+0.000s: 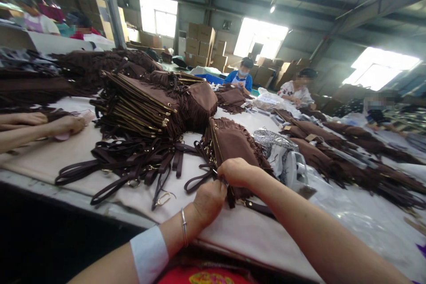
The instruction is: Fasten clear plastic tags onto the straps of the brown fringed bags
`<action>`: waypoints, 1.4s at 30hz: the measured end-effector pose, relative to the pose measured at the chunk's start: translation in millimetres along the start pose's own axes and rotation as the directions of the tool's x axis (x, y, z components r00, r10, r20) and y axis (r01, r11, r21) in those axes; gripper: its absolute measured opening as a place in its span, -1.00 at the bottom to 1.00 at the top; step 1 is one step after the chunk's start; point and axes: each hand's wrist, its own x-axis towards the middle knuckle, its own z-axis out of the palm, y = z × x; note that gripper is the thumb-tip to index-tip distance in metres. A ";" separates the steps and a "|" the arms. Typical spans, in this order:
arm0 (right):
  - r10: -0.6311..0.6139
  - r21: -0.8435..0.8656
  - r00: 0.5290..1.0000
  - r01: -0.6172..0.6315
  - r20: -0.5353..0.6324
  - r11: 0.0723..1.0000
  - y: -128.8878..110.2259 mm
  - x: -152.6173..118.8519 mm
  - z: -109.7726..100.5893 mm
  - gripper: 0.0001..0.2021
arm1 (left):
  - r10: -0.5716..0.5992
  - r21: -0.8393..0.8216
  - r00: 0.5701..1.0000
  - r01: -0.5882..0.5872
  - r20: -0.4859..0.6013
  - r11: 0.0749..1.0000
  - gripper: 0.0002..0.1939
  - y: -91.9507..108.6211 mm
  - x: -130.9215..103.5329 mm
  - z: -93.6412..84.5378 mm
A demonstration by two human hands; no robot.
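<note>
My left hand [210, 200] and my right hand [238, 172] meet at the near corner of a brown fringed pouch [236, 142]. Both are closed, fingertips pinched together. The small part between them is mostly hidden; a bit of metal shows at the right fingertips. Gold zips edge the pouch, which lies on others like it. Just beyond my right hand, a dark strap with a gold fitting [249, 204] lies on the table. Left of my hands, dark wrist straps [133, 159] with gold clasps and rings spread in a tangle.
Fringed pouches with gold zips [140, 97] form a tall stack at the back left. A white tape dispenser [296, 168] and clear plastic [353, 204] lie to the right. Another person's hand [68, 128] works at the left. More co-workers sit beyond the table [279, 244].
</note>
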 end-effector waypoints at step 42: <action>0.764 0.901 0.515 0.039 -0.389 0.433 45.7 -106.0 177.6 -0.76 | -0.104 -0.730 0.734 0.678 0.671 0.080 -0.44 -5.6 32.9 -16.5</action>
